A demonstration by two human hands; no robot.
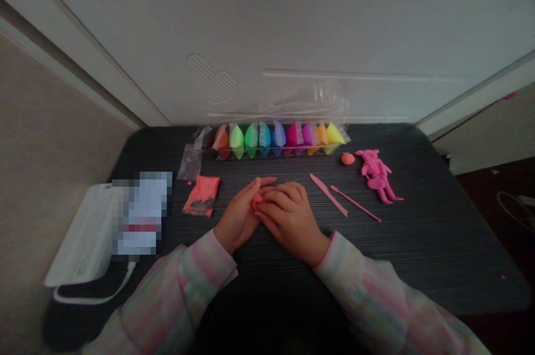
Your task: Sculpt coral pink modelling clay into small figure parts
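A small lump of orange-red modelling clay sits between my two hands over the middle of the table. My left hand cradles it from the left, thumb against it and fingers reaching forward. Bent over it from the right, my right hand pinches the lump with its fingertips. To the left lies a partly filled packet of the same coloured clay. A pink modelling knife and a thin pink stick tool rest to the right of my right hand.
Clear-wrapped clay packs in several colours line the back. A small orange clay ball and a pink figure lie at right. At left are a torn clear wrapper, a phone and a cabled white power bank.
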